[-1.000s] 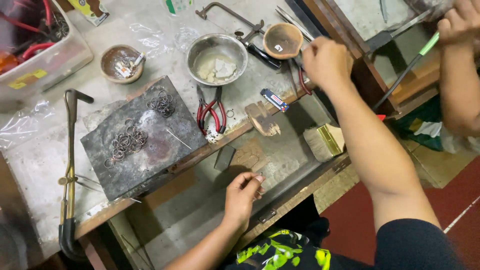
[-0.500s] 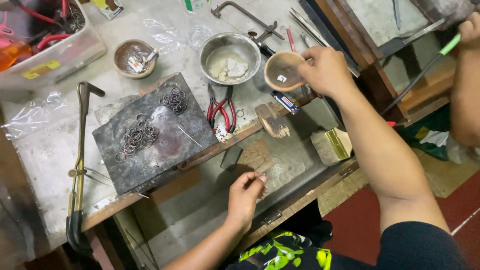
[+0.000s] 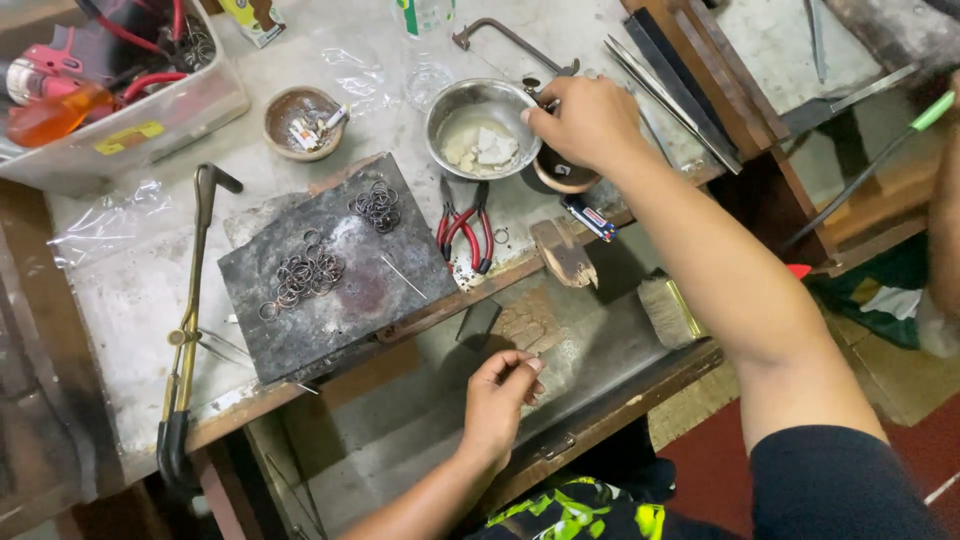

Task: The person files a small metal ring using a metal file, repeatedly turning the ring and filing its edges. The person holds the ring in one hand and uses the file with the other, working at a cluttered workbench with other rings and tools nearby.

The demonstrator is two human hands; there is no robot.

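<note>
My right hand (image 3: 590, 125) was closed around a small brown cup (image 3: 565, 175), gripping it from above by the rim, right at the edge of the steel bowl (image 3: 480, 125) that held pale lumps. The cup sat touching or just over the bowl's near wall; I could not tell whether it rested on the counter (image 3: 130, 300) or hung in my grip. My left hand (image 3: 500, 395) was low over the open drawer (image 3: 590, 360), fingers pinched narrow together as if on something tiny, though I could not see what, if anything, lay between them.

The main risk, as I judged it, was the cup. A top grip on a rim gives little control, so a slip could have tipped it against the bowl and spilled whatever it held, or knocked the bowl's lumps out. The red-handled pliers (image 3: 465, 225) and the small lighter (image 3: 590, 217) lay just beside it, easy to catch with a wrist. The loose metal rings (image 3: 305, 275) on the dark slab (image 3: 330, 270) were well apart, yet any jolt to the counter could have scattered them. Anything tiny dropped by the left hand would have been lost in the drawer's clutter.
</note>
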